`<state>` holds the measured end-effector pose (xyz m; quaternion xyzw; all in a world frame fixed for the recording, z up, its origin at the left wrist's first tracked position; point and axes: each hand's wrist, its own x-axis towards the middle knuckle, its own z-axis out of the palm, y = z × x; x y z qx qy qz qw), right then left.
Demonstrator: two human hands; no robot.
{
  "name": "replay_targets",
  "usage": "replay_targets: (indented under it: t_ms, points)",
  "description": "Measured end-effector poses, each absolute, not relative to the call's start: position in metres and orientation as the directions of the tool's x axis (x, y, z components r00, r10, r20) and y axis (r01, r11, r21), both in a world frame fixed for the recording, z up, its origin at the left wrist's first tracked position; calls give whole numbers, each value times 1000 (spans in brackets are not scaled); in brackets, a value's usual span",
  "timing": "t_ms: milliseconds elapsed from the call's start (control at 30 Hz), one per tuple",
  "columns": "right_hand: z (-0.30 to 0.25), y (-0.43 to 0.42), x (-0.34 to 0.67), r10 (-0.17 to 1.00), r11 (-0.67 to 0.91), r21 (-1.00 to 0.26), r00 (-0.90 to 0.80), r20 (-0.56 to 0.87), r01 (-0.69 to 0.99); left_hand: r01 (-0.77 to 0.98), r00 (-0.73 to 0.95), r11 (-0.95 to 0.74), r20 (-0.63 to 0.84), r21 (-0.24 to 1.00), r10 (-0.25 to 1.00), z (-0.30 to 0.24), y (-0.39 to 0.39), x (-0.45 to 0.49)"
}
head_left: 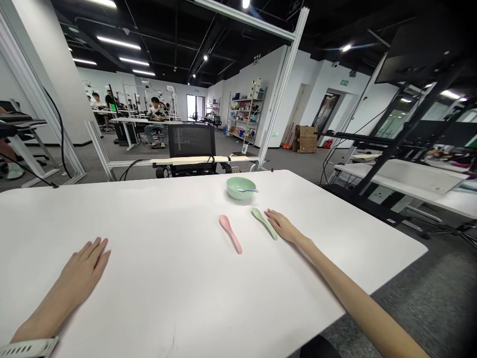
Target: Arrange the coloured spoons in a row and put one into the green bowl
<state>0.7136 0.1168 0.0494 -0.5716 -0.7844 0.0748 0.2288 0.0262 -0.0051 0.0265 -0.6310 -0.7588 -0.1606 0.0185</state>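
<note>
My left hand (85, 267) lies flat on the white table (156, 278) at the left, fingers stretched out, holding nothing. My right hand (282, 225) rests palm down at the right, its fingers extended beside a light green spoon (265, 223); whether it touches the spoon I cannot tell. To the left of that spoon lies a pink spoon (231, 234), its bowl end pointing away from me. Beyond both stands a green bowl (238, 191), with a blue spoon (250, 190) in it whose end sticks out over the right rim.
A metal frame (281, 94) rises behind the table's far edge, with a black mesh chair (192, 141) beyond it. Cables and a black stand (383, 144) are on the right. People sit at desks far back, near a stocked shelf (246, 112).
</note>
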Motion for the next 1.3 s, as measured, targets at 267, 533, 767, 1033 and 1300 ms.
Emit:
replay_targets:
  t_ms: [267,533,767,1033,1300]
  points:
    - [91,135,704,923,307,-344,-189,335,887,952,-213,150,225,267,951,26,-5,25]
    - [181,198,636,952,193,-102,-161,261,976,953,-209,140,249,268,946,22,-4,23]
    - [187,238,599,992,96,-57,-91,91,994,950,-210,130,273,283,939,23,-5,26]
    - [189,230,609,986,115,-168,-92,140,979,951,-210,146,225,272,952,32,-10,33]
    - [182,178,704,915,66,-332,76,397,941,958,-208,150,232,244,950,32,-10,35]
